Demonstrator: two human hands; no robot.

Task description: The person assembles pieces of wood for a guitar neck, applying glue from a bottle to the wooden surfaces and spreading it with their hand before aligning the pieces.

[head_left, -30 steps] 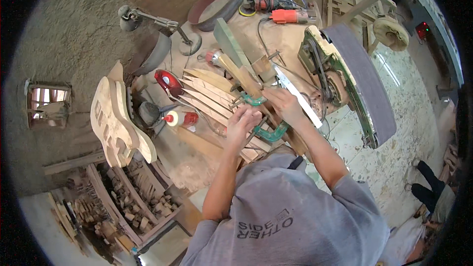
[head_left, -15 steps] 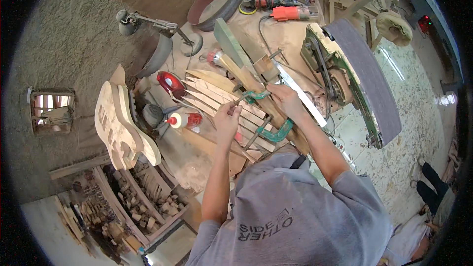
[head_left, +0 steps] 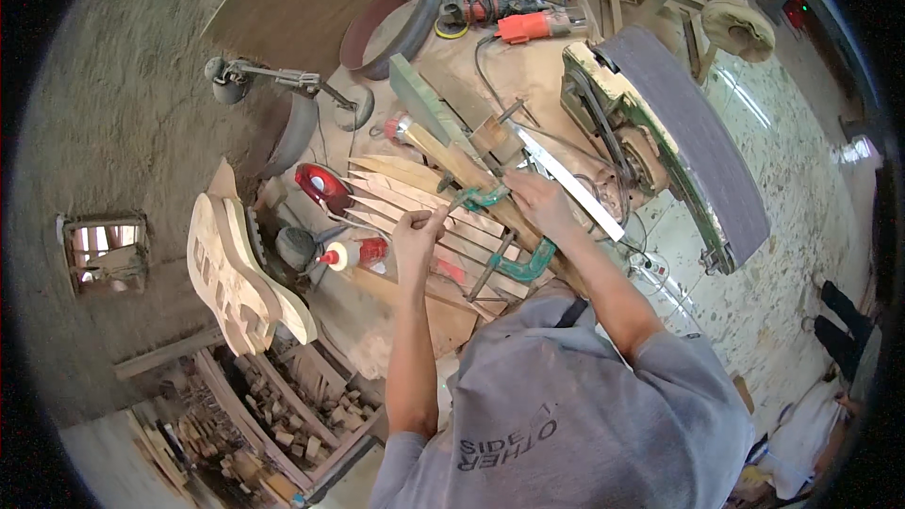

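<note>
A green C-clamp (head_left: 485, 197) grips a long wooden bar (head_left: 452, 155) lying across several pale, pointed wooden slats (head_left: 396, 190). My left hand (head_left: 416, 234) is closed, thumb and finger pinching the end of that clamp's screw. At the clamp's other end, my right hand (head_left: 539, 196) is closed around its frame beside the bar; its fingertips are partly hidden. Nearer my body, a second green C-clamp (head_left: 528, 262) sits on the same bar and slats, with neither hand on it.
To the left are a red-and-white glue bottle (head_left: 353, 253), a red clothes iron (head_left: 322, 187) and cut wooden shapes (head_left: 240, 269). A belt sander (head_left: 693, 146) stands at right. Power tools (head_left: 528, 26) and a sanding belt (head_left: 391, 28) lie at the back. A person's legs (head_left: 842, 325) show far right.
The view has shifted a little. My left hand has turned slightly at the clamp's screw, fingers now more curled. My right hand stays at the clamp's other end.
</note>
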